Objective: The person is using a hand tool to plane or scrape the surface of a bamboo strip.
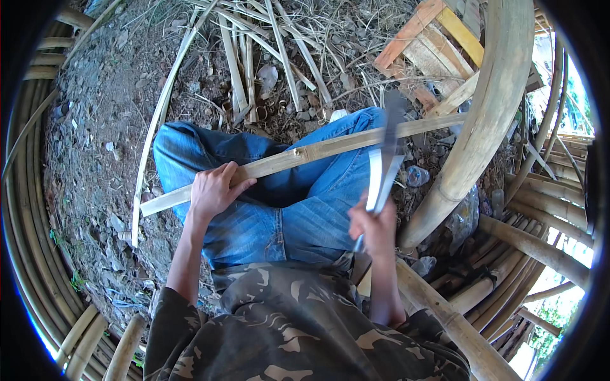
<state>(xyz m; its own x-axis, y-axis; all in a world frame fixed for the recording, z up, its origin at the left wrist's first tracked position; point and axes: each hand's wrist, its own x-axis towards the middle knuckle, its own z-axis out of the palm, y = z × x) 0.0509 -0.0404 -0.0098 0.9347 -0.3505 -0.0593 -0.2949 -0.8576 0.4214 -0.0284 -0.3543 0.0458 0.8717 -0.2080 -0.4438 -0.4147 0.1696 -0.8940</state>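
A long, flat split bamboo strip [273,164] lies slanting across my jeans-clad legs, its right end reaching a thick bamboo pole [476,140]. My left hand [215,189] is closed over the strip near its left end. In my right hand [376,228], a machete [376,181] is held upright, its pale lower part bright and its dark upper blade blurred by motion. The blade crosses the strip in the picture; whether it touches the strip I cannot tell. My right fingers are wrapped round the grip, partly blurred.
Thin bamboo strips [235,70] lie scattered on the stony ground ahead. Wooden boards [438,51] sit at the far right. Stacked bamboo poles [495,279] fill the right side, and bent bamboo poles [28,184] border the left. Plastic litter [417,176] lies near my right knee.
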